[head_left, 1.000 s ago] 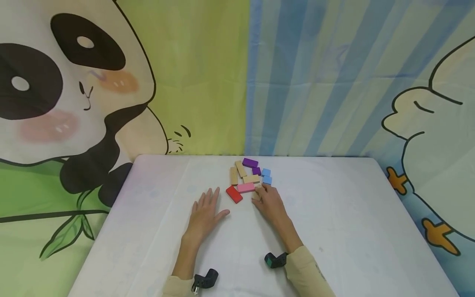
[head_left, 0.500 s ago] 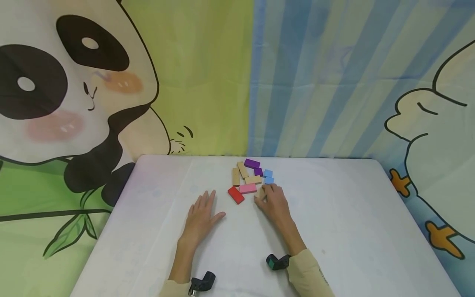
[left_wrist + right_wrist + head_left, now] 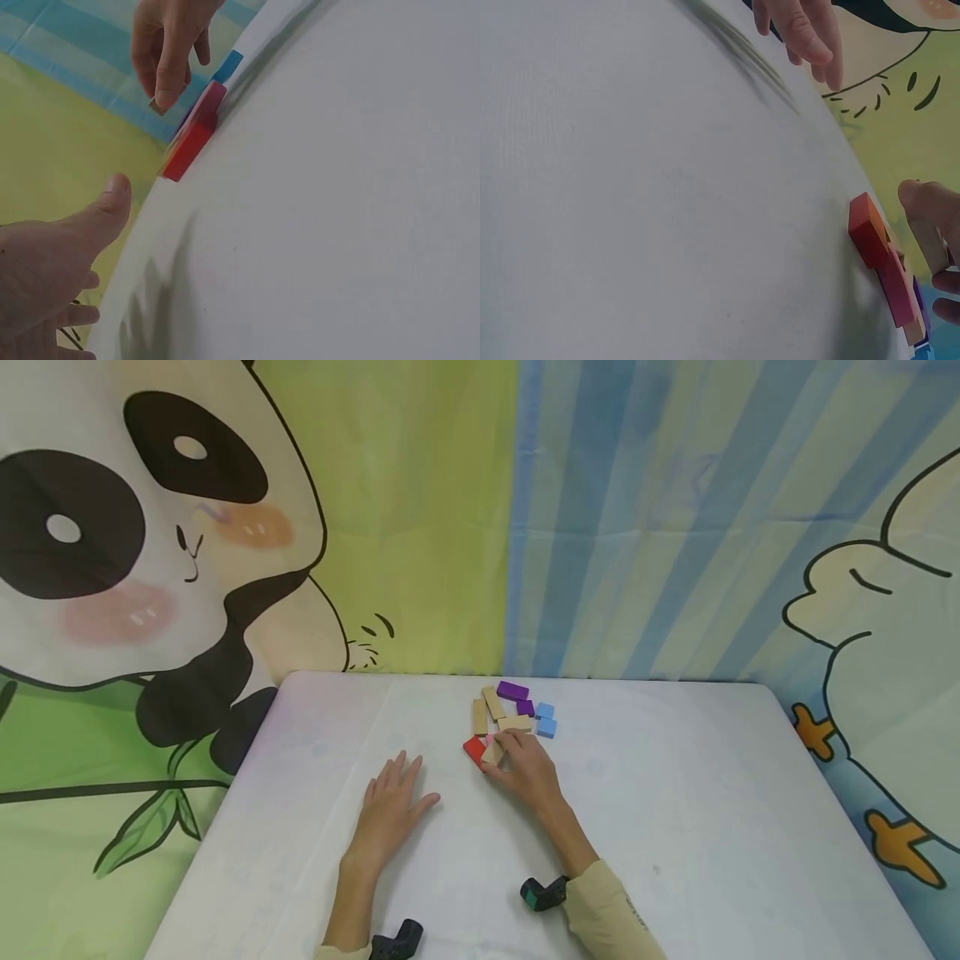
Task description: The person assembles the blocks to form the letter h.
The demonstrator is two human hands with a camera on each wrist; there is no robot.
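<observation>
Nearest the person, the left hand [image 3: 386, 814] has its fingers straight and spread, thumb out, holding nothing, over the white worktop [image 3: 675, 827] on the side toward its left edge. Farther in, the right hand [image 3: 531, 772] pinches a tan block [image 3: 930, 244] between thumb and fingers, short of the middle of the far edge. From where I stand the block looks lifted clear of the others. Its long axis seems tilted, running roughly along the far edge; fingers cover part of it, so I can't tell its exact angle.

I'd keep that pinch light and near one end, level the block before lowering it, and watch the knuckles: the red block [image 3: 474, 749], slanting from far left to near right, and the pink block [image 3: 896, 289] lie right below and could easily be nudged.

Beyond them, one flat tan piece [image 3: 514, 723] lies along the far edge's direction; another [image 3: 480, 717] points straight at that edge. Two blue blocks [image 3: 547, 727] sit to the right. Closest to the far edge, a purple block [image 3: 513, 691] lies nearly parallel to it.
</observation>
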